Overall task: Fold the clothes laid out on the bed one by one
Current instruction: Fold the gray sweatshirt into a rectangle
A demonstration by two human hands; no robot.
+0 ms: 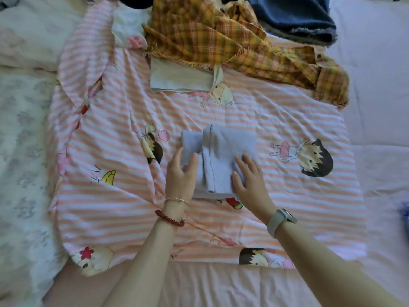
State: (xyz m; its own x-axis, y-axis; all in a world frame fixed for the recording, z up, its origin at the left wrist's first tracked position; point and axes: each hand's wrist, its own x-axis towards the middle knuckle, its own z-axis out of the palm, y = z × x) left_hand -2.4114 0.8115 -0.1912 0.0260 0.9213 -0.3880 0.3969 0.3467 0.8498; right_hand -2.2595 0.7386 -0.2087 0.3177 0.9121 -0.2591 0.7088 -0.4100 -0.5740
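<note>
Garment: a small grey folded garment is lying mid-bed on the striped cartoon blanket.
Left hand: fingers lying straight, touching its left edge.
Right hand: fingers spread flat, pressing its right side.
Beyond: a yellow plaid shirt and a dark blue garment are waiting unfolded.

Hidden and cut-off parts

Beyond the hands, dark blue garment and yellow plaid shirt cut by the top edge; near corner of folded grey garment covered by right hand; far right, bluish scrap too clipped to identify.
</note>
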